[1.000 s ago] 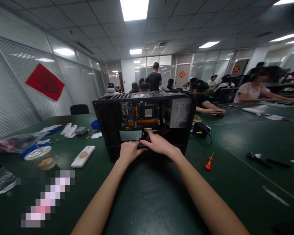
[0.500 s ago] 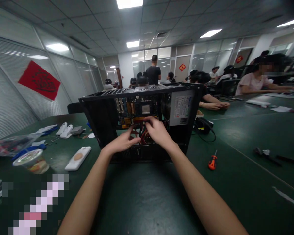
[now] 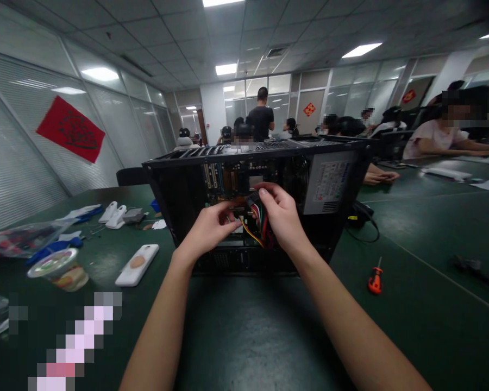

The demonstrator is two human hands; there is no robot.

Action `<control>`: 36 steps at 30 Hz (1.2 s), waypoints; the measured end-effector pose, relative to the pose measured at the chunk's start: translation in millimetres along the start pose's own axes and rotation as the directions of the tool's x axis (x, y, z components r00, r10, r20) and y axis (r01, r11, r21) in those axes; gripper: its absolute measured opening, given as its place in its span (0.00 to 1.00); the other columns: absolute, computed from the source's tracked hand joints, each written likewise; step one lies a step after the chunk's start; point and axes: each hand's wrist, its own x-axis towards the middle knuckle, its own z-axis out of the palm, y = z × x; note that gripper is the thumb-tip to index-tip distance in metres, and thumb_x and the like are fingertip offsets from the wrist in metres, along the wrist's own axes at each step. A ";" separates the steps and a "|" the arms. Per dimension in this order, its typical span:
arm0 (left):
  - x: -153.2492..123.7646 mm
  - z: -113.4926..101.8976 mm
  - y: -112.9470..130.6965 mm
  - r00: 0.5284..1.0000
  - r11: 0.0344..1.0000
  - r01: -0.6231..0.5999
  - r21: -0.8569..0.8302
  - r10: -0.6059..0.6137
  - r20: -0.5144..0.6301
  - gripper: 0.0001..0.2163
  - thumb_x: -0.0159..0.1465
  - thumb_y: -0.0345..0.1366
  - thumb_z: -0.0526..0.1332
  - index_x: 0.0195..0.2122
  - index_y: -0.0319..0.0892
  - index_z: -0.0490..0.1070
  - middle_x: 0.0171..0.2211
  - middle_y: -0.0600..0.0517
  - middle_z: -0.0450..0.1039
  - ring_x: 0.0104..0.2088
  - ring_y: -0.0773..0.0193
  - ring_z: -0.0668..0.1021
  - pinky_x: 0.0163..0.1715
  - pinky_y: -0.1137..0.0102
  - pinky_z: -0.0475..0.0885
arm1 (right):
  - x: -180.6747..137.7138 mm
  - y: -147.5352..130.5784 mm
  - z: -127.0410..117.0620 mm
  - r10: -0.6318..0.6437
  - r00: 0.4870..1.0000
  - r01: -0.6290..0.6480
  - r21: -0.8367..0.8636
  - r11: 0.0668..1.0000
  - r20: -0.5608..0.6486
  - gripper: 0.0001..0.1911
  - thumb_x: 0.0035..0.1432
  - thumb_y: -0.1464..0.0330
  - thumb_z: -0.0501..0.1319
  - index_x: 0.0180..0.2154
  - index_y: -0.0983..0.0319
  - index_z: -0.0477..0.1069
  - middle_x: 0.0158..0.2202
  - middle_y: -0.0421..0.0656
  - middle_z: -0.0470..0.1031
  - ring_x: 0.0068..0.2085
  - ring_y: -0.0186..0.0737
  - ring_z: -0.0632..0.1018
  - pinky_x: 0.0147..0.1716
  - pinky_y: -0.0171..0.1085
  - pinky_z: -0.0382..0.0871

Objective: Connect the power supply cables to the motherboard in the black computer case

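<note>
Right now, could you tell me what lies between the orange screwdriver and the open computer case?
Nothing: in the head view only bare green table separates the orange screwdriver from the computer case; they are apart.

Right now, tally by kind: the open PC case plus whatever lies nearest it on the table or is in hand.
PC case: 1
orange screwdriver: 1
white phone: 1
lidded cup: 1
wire bundle, gripped by the right hand: 1
Total: 5
</note>
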 end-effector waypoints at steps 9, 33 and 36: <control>-0.1 -1.0 -6.8 0.997 0.992 -0.023 0.127 0.013 0.081 0.10 0.61 0.35 0.64 0.43 0.39 0.78 0.40 0.49 0.80 0.38 0.62 0.79 0.40 0.70 0.74 | 1.2 3.3 -0.9 0.046 0.998 -0.046 -0.001 0.999 0.036 0.17 0.60 0.53 0.59 0.44 0.57 0.70 0.31 0.39 0.72 0.25 0.34 0.72 0.22 0.35 0.68; 5.0 10.9 8.3 0.906 0.928 -0.323 0.187 0.360 -0.222 0.16 0.59 0.26 0.66 0.49 0.40 0.73 0.43 0.49 0.78 0.40 0.64 0.79 0.44 0.68 0.76 | 5.5 6.2 -11.9 -0.108 0.969 0.170 -0.284 0.944 0.222 0.14 0.63 0.61 0.59 0.44 0.62 0.76 0.44 0.45 0.80 0.45 0.42 0.79 0.48 0.40 0.70; 5.4 10.5 6.5 0.906 0.932 -0.314 0.183 0.352 -0.237 0.16 0.59 0.26 0.66 0.48 0.39 0.74 0.42 0.49 0.78 0.39 0.64 0.80 0.43 0.69 0.76 | 6.7 7.2 -13.1 -0.084 0.972 0.142 -0.263 0.954 0.221 0.14 0.62 0.62 0.59 0.44 0.63 0.76 0.42 0.44 0.81 0.42 0.41 0.79 0.44 0.39 0.71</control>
